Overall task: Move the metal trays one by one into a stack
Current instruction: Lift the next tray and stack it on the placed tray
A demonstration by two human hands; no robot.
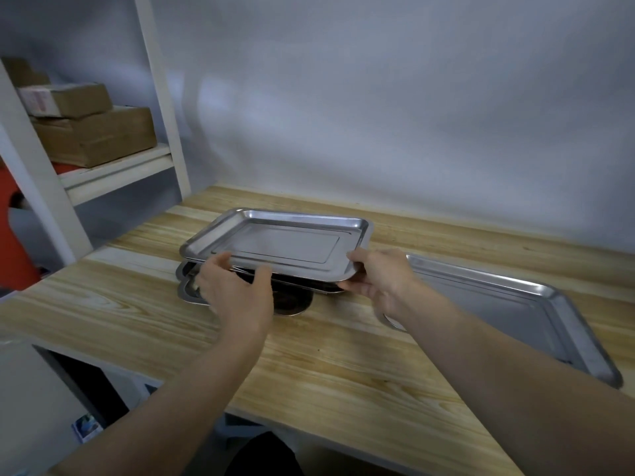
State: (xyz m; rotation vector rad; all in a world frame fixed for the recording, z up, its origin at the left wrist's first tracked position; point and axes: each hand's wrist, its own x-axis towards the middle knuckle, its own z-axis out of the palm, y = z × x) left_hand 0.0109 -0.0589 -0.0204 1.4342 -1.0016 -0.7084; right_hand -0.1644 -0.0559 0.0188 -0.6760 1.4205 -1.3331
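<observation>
Both hands hold one metal tray (281, 245) by its near edge, just above a small stack of trays (192, 290) on the wooden tabletop (326, 355). The left hand (237, 293) grips the near left part of the rim, fingers curled around it. The right hand (378, 276) pinches the near right corner. A bigger tray (508, 304) lies flat to the right, near the stack, reaching close to the tabletop's right side. Bare wood lies in front. A white shelf post (161, 97) with cardboard boxes (92, 132) stands to the left.
</observation>
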